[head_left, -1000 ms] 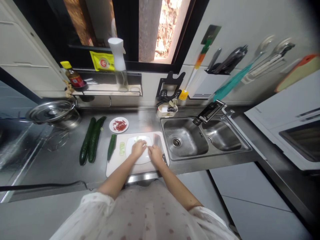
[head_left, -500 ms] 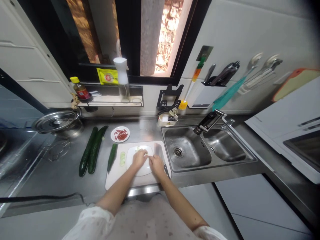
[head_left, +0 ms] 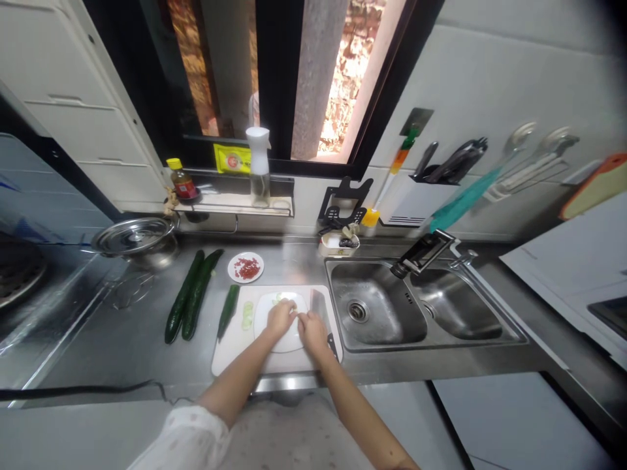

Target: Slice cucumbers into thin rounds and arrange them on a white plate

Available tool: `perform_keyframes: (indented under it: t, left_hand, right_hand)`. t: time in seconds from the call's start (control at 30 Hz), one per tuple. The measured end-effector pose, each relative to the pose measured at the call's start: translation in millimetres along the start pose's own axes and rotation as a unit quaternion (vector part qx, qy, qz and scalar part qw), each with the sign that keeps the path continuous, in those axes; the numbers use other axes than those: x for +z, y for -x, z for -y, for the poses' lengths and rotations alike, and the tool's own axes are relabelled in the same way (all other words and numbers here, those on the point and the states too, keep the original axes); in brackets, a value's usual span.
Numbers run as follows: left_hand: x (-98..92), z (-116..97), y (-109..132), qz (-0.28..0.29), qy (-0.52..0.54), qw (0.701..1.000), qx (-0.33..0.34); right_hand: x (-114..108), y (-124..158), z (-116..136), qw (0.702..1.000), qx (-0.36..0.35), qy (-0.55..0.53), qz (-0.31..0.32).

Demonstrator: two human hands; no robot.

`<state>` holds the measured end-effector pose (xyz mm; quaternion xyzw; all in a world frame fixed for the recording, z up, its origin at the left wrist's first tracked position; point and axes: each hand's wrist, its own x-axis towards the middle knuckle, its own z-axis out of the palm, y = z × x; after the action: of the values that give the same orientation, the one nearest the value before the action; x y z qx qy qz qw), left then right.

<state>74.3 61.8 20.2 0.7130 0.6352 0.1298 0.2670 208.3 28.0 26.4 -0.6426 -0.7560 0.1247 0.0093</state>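
Both curled hands (head_left: 281,317) (head_left: 312,331) partly hide the white plate (head_left: 289,341); whether they're gripping, I cannot tell.

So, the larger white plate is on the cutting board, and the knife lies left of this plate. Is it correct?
Not left: in the head view, the knife lies right of the larger white plate, which is on the cutting board.

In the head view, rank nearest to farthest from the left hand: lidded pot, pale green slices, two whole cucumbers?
1. Pale green slices: just left of the left hand.
2. Two whole cucumbers: farther left.
3. Lidded pot: back left.
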Motion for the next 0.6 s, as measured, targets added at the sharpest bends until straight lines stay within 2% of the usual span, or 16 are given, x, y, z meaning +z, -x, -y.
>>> perform_keyframes:
  t: [0.37,0.5,0.6]
  left_hand:
    - [-4.3,-5.8,0.0,0.004,-0.005,1.0,-0.021]
    - [-4.6,2.2,6.5,-0.032,0.037,0.999,-0.012]
    - [-5.6,15.4,21.4,-0.08,0.079,0.994,-0.009]
  right_hand:
    - [-3.7,-5.4,3.9,1.0,0.006,-0.003,0.02]
    - [-4.6,-2.4,2.3,1.0,0.009,-0.028,-0.003]
    - [-2.1,5.3,-3.0,0.997,0.018,-0.066,-0.044]
